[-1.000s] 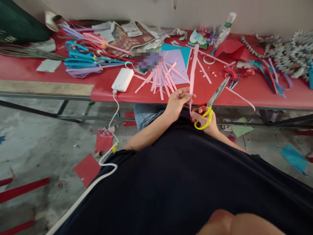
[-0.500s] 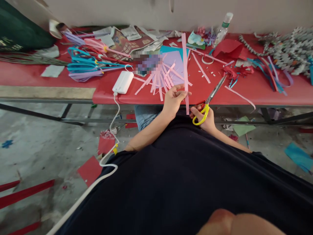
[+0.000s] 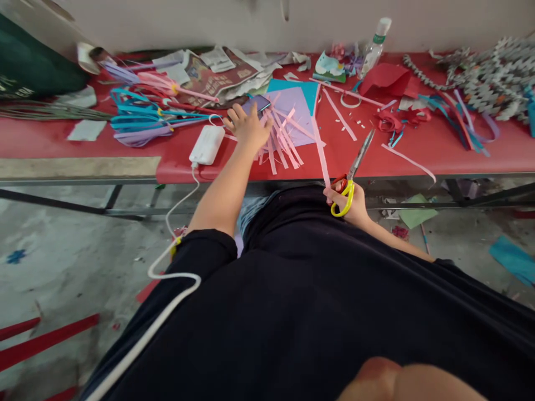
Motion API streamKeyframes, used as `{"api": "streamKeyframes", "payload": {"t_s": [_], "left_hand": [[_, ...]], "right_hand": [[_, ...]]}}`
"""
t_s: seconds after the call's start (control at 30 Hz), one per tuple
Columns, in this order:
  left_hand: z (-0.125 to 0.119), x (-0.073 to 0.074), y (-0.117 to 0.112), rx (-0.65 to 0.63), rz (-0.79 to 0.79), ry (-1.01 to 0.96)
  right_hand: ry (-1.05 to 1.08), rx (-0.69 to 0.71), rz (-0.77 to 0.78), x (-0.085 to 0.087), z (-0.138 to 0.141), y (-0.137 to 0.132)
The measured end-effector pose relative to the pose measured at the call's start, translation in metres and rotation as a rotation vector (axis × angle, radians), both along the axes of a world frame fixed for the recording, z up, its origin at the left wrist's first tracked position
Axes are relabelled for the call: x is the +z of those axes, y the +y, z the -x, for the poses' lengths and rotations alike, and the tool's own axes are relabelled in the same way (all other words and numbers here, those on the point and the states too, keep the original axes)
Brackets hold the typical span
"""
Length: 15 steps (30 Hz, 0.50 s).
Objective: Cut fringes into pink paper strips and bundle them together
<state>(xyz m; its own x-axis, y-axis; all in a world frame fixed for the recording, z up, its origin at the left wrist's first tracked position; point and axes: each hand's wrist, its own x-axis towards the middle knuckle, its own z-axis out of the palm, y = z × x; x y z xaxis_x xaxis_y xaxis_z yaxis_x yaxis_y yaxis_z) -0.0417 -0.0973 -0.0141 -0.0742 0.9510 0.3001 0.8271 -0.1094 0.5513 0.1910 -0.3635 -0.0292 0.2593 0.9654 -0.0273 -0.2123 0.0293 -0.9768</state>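
My left hand (image 3: 247, 132) reaches over the table with its fingers spread, at the near edge of a dark smartphone (image 3: 259, 103). Whether the fingertips touch the phone I cannot tell. Beside it, cut pink paper strips (image 3: 283, 142) fan out over a lilac paper sheet (image 3: 298, 106). In front of my body my right hand (image 3: 353, 203) grips scissors (image 3: 346, 192) with yellow and red handles, blades pointing up and away. A long pink paper strip (image 3: 321, 150) is pinched in the same hand, its far end leaning over the table.
A white power bank (image 3: 207, 145) with a cable (image 3: 179, 206) running to my body lies left of my hand. Bundled blue and lilac strips (image 3: 142, 120), newspaper (image 3: 221, 72), a clear bottle (image 3: 375, 49) and a grey folded-paper heap (image 3: 497, 78) lie around on the red table (image 3: 355, 161).
My left hand has let go of the long pink strip and moved left and forward to the phone. The strip is now in my right hand, which still holds the scissors.
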Motion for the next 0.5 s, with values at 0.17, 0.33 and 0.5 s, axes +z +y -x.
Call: {"api": "streamKeyframes", "payload": {"t_s": [0.17, 0.33, 0.5], "left_hand": [[0.026, -0.017, 0.054, 0.018, 0.136, 0.172], [0.029, -0.008, 0.064, 0.012, 0.130, 0.120], [0.042, 0.004, 0.071, -0.063, 0.144, 0.143]], "right_hand": [[-0.021, 0.019, 0.019, -0.001, 0.002, 0.000], [-0.028, 0.047, 0.017, 0.000, 0.001, -0.002], [-0.030, 0.037, 0.010, -0.002, -0.002, -0.002]]}}
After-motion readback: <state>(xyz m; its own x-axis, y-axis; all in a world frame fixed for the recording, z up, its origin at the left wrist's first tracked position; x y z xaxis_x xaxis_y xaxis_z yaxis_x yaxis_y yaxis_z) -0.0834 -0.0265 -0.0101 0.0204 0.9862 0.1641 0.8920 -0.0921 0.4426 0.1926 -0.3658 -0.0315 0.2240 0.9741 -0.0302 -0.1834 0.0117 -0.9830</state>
